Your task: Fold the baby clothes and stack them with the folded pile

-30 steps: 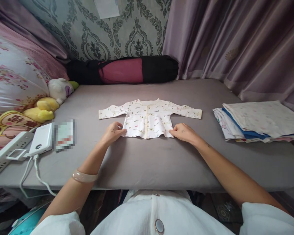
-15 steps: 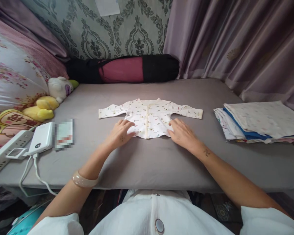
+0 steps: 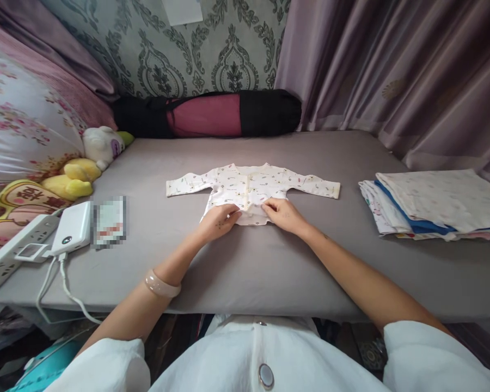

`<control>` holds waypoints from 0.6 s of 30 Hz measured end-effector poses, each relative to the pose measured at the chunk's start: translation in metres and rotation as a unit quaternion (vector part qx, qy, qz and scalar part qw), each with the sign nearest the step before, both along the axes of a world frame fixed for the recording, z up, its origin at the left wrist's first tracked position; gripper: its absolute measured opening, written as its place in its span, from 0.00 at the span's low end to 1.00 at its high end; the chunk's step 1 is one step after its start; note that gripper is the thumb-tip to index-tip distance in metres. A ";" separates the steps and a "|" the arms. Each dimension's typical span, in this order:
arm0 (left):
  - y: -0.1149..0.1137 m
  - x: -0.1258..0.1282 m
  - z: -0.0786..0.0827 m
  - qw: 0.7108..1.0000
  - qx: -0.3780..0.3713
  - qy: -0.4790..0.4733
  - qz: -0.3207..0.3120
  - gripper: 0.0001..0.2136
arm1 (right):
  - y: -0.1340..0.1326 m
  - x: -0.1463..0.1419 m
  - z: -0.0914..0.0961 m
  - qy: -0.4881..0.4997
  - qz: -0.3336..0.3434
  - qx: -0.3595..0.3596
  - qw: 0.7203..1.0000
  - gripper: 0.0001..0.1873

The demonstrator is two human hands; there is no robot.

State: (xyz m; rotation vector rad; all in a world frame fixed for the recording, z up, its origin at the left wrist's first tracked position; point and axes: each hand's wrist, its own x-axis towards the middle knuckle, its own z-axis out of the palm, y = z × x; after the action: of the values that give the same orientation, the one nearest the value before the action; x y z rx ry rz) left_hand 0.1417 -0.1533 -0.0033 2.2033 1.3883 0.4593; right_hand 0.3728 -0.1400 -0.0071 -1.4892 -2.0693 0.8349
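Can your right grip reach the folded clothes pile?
Probably yes. The right grip sits on the baby top, and only grey bed sheet lies between it and the folded clothes pile. Nothing stands in the way, though it looks like a sideways stretch.

The left hand (image 3: 217, 223) and right hand (image 3: 283, 215) hid the baby top's (image 3: 249, 182) lower front; the flat item (image 3: 108, 221) beside the power bank (image 3: 71, 228) was blurred past reading.
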 end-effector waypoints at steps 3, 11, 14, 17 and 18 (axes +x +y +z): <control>0.002 0.002 0.001 0.998 0.000 -0.016 0.058 0.14 | 0.010 0.001 -0.005 0.119 -0.112 -0.097 0.982 0.12; -0.008 0.001 0.016 0.996 -0.039 -0.023 -0.080 0.18 | 0.000 0.005 0.009 0.156 0.014 -0.151 0.976 0.14; -0.009 -0.002 0.020 0.998 -0.057 -0.028 -0.028 0.22 | 0.003 0.020 0.017 0.185 -0.052 -0.130 0.973 0.16; -0.008 0.001 0.016 0.999 -0.004 -0.027 0.025 0.18 | 0.015 0.040 0.019 0.171 -0.195 -0.118 0.959 0.12; -0.008 0.006 0.014 0.999 0.022 -0.026 0.021 0.16 | 0.019 0.046 0.018 0.152 -0.224 -0.135 0.953 0.12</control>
State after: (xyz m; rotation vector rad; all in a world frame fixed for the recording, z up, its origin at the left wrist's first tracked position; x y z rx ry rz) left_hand 0.1474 -0.1610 0.0106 2.1842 1.4115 0.5634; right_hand 0.4188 -0.1211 0.0111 -1.7518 -1.3613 1.1050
